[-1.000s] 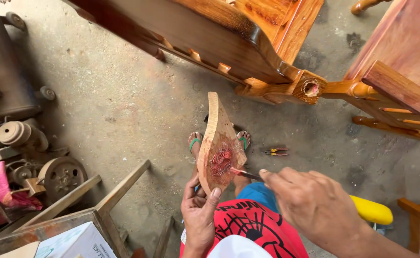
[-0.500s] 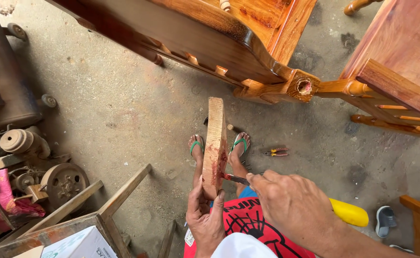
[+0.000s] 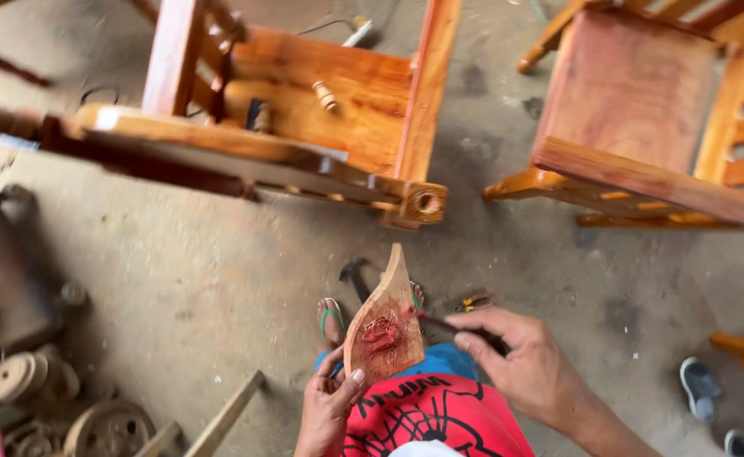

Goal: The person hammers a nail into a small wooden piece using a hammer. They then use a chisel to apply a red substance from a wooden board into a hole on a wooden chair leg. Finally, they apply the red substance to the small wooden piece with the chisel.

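Observation:
My left hand (image 3: 328,406) grips the lower end of a curved wooden scrap (image 3: 384,326) and holds it upright, with a blob of reddish-brown paste (image 3: 380,334) on its face. My right hand (image 3: 520,362) pinches a thin dark tool (image 3: 440,324) whose tip touches the paste. Directly ahead stands a varnished wooden chair frame (image 3: 304,127); the round hole in the end of its armrest (image 3: 427,202) faces me. My feet in green-strapped sandals (image 3: 331,317) rest on the concrete below the scrap.
A hammer (image 3: 357,275) and small pliers (image 3: 472,300) lie on the floor by my feet. A second wooden chair (image 3: 643,118) stands at the right. Metal pulleys and machine parts (image 3: 42,398) crowd the lower left. A loose sandal (image 3: 699,388) lies at the right.
The view has tilted up, showing more of both chairs. The wooden scrap turned from edge-on to face me, so the paste shows again. My right hand still holds the tool at it.

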